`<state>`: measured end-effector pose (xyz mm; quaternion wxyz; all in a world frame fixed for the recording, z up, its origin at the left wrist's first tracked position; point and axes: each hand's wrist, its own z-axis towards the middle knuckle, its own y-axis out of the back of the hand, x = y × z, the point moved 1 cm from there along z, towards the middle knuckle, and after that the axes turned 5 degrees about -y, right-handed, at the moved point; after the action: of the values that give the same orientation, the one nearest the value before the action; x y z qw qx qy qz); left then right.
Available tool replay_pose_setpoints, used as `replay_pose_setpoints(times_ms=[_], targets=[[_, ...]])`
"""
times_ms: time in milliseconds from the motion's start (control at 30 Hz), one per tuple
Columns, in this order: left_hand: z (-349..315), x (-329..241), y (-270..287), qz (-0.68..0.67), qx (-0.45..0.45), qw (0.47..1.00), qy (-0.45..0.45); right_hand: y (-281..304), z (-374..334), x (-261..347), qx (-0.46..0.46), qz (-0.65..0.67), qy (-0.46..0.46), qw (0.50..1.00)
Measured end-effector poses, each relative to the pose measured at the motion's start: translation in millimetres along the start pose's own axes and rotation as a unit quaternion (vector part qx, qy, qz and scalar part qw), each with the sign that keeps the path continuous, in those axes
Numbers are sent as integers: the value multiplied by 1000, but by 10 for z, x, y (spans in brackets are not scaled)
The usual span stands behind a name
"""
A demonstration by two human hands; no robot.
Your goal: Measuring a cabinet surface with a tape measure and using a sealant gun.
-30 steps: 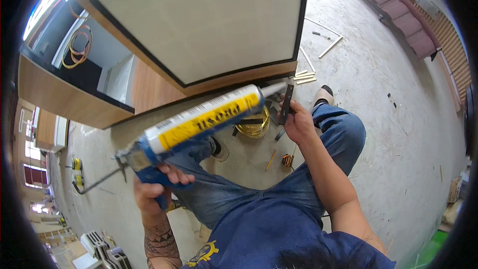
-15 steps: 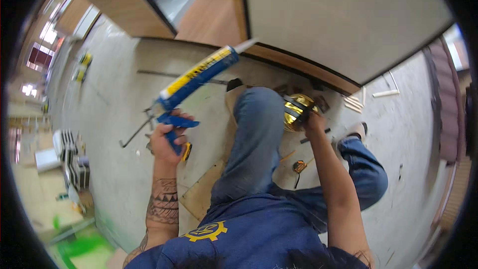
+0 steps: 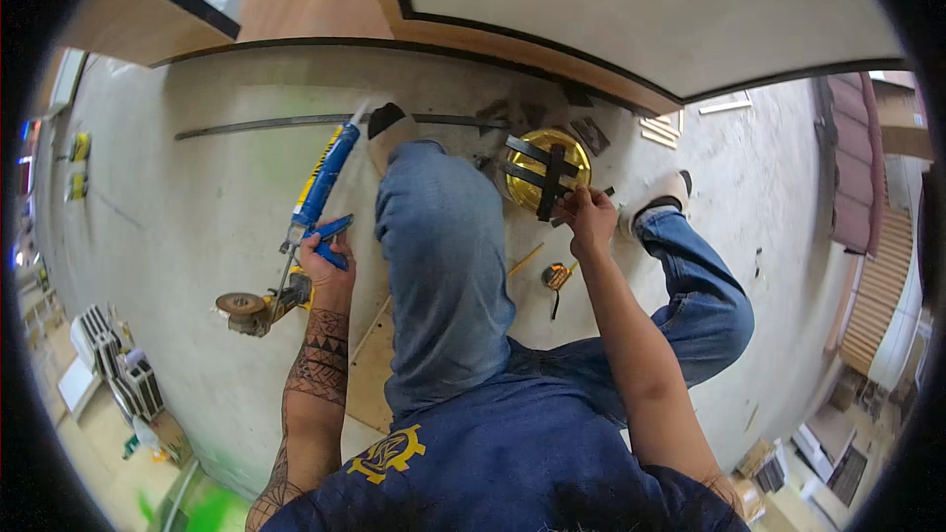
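My left hand (image 3: 328, 261) is closed around the blue handle of a caulking gun (image 3: 325, 177). Its blue and yellow cartridge tilts up, with the pale nozzle pointing away from me near my left shoe. Beyond my right knee is a round, shiny gold dish (image 3: 519, 188) with flat black strips lying across it. One strip (image 3: 554, 180) crosses the other two. My right hand (image 3: 589, 217) pinches the near end of that crossing strip at the dish's edge.
An angle grinder (image 3: 246, 311) lies left of my left hand. A tape measure (image 3: 558, 276) rests between my legs. A long dark bar (image 3: 266, 124) lies before a large framed panel (image 3: 631, 10). Pale wooden sticks (image 3: 658, 134) are at the right, beside a mauve padded piece (image 3: 853, 158).
The caulking gun has swung more upright and sits lower, its nozzle now away from the panel. The gold dish faces up more, and my right hand has shifted to its near edge.
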<state>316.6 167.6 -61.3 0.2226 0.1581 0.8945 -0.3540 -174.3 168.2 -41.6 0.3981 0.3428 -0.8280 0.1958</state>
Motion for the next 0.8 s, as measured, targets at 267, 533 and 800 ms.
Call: replay_pose_setpoints(times_ms=[267,533,800], targets=[[337,163,-35,50,28,997,-45,546,-21,-580,-126,26,-83,988],[800,378,103,-43,62,997,-18,1028,126,-1550,-222,-537,-226,782],[672,659,441,58,22,996,61,1125,272,-1847,-208,-423,-332,817]])
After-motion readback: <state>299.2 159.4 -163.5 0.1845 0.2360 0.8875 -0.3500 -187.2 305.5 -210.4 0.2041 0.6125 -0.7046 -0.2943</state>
